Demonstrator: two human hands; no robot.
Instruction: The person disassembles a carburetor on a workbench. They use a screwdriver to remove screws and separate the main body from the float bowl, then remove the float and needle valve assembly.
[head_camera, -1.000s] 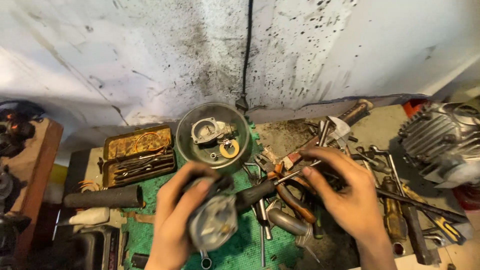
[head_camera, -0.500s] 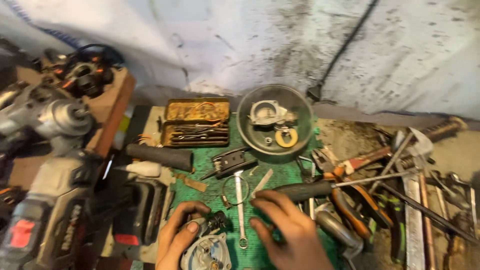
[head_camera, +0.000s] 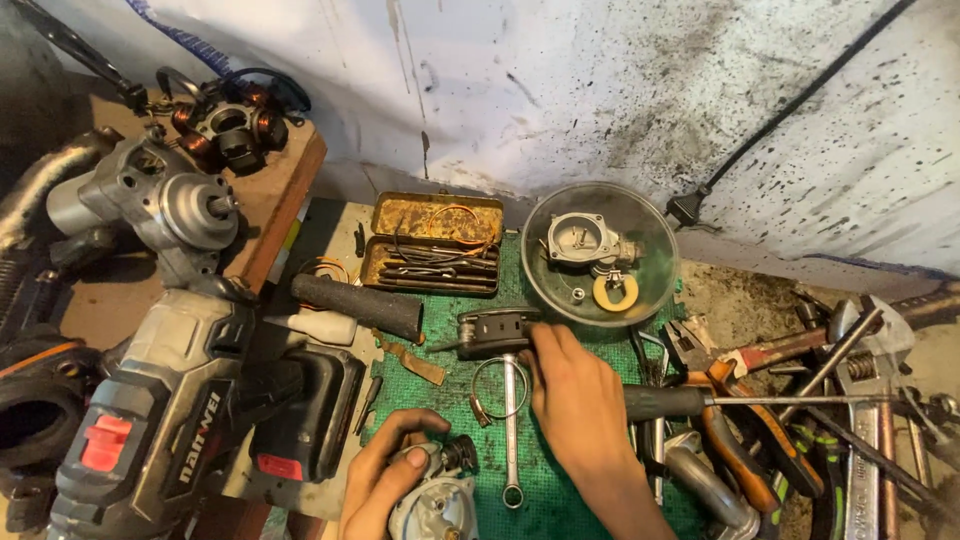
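Observation:
My left hand (head_camera: 385, 472) grips a small metal carburetor body (head_camera: 437, 498) at the bottom edge of the view, over a green mat (head_camera: 560, 480). My right hand (head_camera: 578, 400) reaches forward across the mat, and its fingertips touch a small black plastic part (head_camera: 494, 331). A long spanner (head_camera: 511, 425) and a round wire clamp (head_camera: 487, 388) lie on the mat between my two hands. Beyond the black part stands a round green bowl (head_camera: 640, 232) that holds a metal carburetor piece (head_camera: 582, 240) and a yellow ring (head_camera: 612, 292).
A rusty open tin (head_camera: 436, 240) with small tools and a black rubber grip (head_camera: 357, 305) lie at the left of the mat. A grey power tool (head_camera: 150, 400) and engine parts (head_camera: 165, 205) fill the left. Pliers, screwdrivers and wrenches (head_camera: 800, 400) crowd the right.
The view has kept swinging left and down. My right hand moved forward from beside the spanner to the black part; my left hand still holds the carburetor body.

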